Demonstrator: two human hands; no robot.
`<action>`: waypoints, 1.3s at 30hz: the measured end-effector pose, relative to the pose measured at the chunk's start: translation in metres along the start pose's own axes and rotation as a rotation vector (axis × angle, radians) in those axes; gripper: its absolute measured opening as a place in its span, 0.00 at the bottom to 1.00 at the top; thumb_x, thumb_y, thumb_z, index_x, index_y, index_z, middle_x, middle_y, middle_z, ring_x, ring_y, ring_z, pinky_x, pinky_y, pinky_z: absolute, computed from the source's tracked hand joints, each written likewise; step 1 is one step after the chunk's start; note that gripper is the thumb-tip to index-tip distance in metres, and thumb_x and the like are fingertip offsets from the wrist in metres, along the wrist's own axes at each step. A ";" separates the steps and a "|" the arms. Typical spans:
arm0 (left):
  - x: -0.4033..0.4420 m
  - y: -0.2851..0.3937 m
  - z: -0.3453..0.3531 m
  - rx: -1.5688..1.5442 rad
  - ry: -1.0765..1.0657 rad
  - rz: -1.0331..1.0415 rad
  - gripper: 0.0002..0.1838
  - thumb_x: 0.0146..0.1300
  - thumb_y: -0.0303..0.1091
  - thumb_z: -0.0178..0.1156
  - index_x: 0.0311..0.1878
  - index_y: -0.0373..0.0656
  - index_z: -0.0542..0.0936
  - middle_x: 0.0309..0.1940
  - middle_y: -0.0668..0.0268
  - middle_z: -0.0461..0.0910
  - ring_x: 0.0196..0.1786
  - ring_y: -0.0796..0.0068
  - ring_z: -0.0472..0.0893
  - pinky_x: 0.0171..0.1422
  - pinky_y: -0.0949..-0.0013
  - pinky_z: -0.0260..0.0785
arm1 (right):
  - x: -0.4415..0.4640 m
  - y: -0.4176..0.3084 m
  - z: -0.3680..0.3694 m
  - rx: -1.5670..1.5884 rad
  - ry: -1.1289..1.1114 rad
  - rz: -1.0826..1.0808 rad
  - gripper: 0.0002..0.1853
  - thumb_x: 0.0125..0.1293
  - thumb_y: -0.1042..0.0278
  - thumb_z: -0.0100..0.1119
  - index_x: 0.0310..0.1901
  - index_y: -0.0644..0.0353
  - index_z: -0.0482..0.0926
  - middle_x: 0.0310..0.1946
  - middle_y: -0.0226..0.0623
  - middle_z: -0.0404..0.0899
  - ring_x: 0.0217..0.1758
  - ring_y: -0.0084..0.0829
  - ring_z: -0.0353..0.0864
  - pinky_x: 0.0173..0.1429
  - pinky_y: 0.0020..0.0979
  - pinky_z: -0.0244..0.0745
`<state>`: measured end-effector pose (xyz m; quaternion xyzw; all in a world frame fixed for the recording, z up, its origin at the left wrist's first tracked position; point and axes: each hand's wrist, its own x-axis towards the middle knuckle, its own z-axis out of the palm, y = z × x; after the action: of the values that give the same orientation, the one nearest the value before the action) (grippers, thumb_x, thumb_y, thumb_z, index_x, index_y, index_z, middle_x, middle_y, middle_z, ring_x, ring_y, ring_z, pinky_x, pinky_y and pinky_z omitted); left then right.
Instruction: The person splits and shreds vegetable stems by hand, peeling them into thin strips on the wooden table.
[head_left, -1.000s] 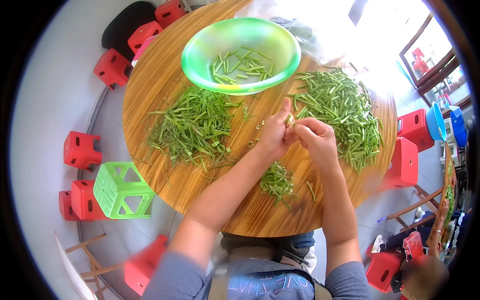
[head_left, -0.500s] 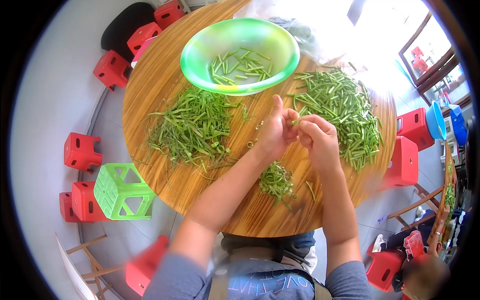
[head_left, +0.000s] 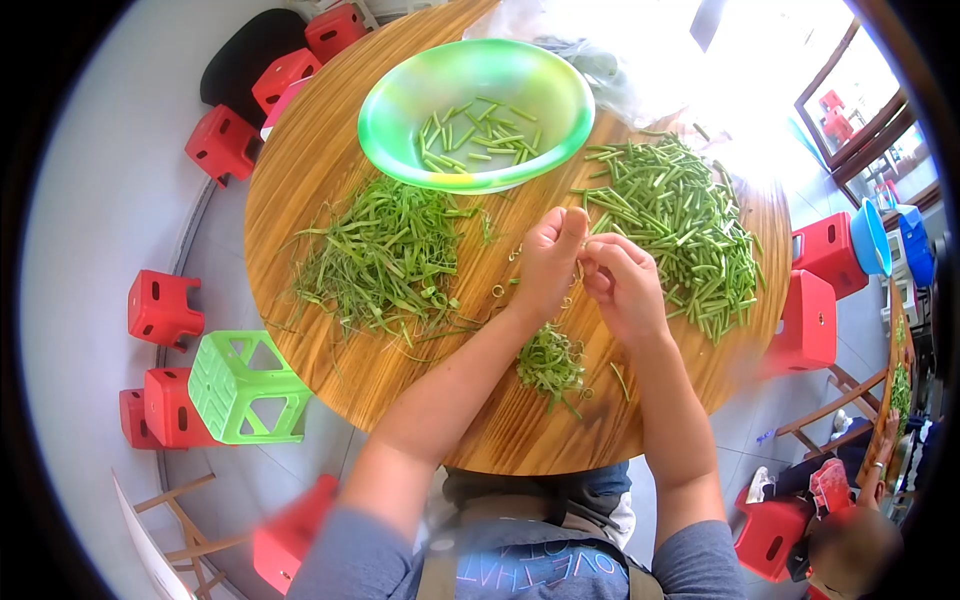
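Note:
Above the middle of the round wooden table, my left hand is closed, with its thumb bent over the fingers. My right hand meets it with thumb and forefinger pinched; a small pale green bit shows where they meet, too small to name. On the right lies a large pile of cut green stems. Leafy green scraps form a heap on the left. A smaller heap of green trimmings sits below my hands. Beyond them, a green basin holds several cut stems.
A clear plastic bag lies at the table's far side. Red stools and a green stool stand around on the floor. At the lower right, another person sits by a second table with greens.
My left thumb has folded down from upright and its fingers have closed. My right hand has shifted slightly down and left. The view has moved slightly.

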<state>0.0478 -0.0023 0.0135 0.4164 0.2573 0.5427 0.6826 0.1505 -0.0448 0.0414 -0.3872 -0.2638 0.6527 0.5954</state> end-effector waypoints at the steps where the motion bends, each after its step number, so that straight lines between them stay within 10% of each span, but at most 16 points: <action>1: 0.001 0.000 -0.002 -0.011 0.003 -0.018 0.25 0.59 0.59 0.54 0.26 0.45 0.66 0.21 0.73 0.67 0.21 0.87 0.65 0.25 0.82 0.57 | 0.000 0.000 0.001 -0.018 0.000 -0.001 0.05 0.60 0.74 0.54 0.32 0.65 0.78 0.25 0.30 0.76 0.20 0.13 0.64 0.23 0.15 0.57; 16: 0.019 0.015 -0.023 -0.324 0.237 -0.222 0.31 0.53 0.66 0.53 0.15 0.52 0.55 0.13 0.74 0.53 0.17 0.80 0.53 0.23 0.75 0.46 | -0.015 -0.026 -0.014 -0.247 -0.622 -0.061 0.07 0.55 0.73 0.58 0.25 0.68 0.78 0.18 0.30 0.73 0.19 0.17 0.65 0.23 0.20 0.60; 20: 0.021 0.014 -0.024 -0.305 0.231 -0.179 0.30 0.55 0.66 0.52 0.16 0.51 0.57 0.13 0.74 0.55 0.16 0.82 0.55 0.21 0.76 0.48 | -0.015 -0.017 0.004 -1.124 -0.377 -0.220 0.09 0.57 0.67 0.59 0.34 0.64 0.81 0.20 0.33 0.77 0.22 0.17 0.72 0.27 0.21 0.67; 30: 0.014 0.014 -0.017 0.108 0.130 -0.017 0.27 0.62 0.62 0.48 0.21 0.47 0.66 0.14 0.74 0.62 0.19 0.85 0.59 0.25 0.79 0.52 | -0.008 -0.001 0.015 -0.630 -0.130 0.034 0.11 0.64 0.63 0.56 0.34 0.63 0.79 0.23 0.24 0.76 0.23 0.13 0.69 0.26 0.16 0.63; 39: 0.015 0.017 -0.014 -0.115 0.276 -0.051 0.30 0.66 0.62 0.37 0.25 0.44 0.70 0.15 0.72 0.66 0.20 0.84 0.64 0.26 0.81 0.56 | -0.007 -0.001 0.015 -0.467 0.035 -0.065 0.08 0.60 0.67 0.61 0.34 0.64 0.77 0.21 0.23 0.73 0.22 0.11 0.67 0.25 0.15 0.60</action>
<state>0.0321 0.0176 0.0221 0.2913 0.3279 0.5910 0.6770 0.1392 -0.0497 0.0521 -0.5171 -0.4094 0.5477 0.5148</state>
